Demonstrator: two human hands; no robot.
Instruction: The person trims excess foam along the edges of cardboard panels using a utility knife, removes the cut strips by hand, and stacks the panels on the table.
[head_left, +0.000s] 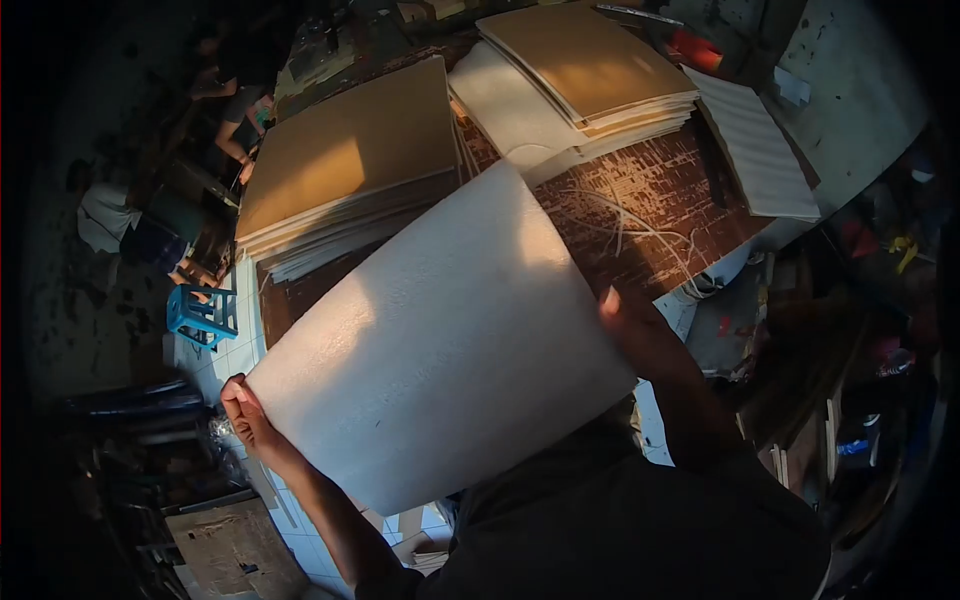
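Note:
A large white foam-like sheet [430, 330] is held up at a tilt in front of my body, over the near edge of the table. My left hand [250, 418] pinches its left corner, thumb on the face turned to me. At the opposite edge my right hand [632, 325] grips the sheet, mostly in shadow with its fingers hidden. Just behind the sheet lies a stack of brown boards with pale layers [350, 145]. A second stack of brown boards [590, 65] sits farther back to the right, on white sheets [510, 115].
The scratched brown table [660, 190] carries loose pale cords [640, 225] and a white ribbed sheet [755, 145] at its right. A blue stool [203, 315] stands on the left floor. Two other people are at the far left. Clutter lines the right side.

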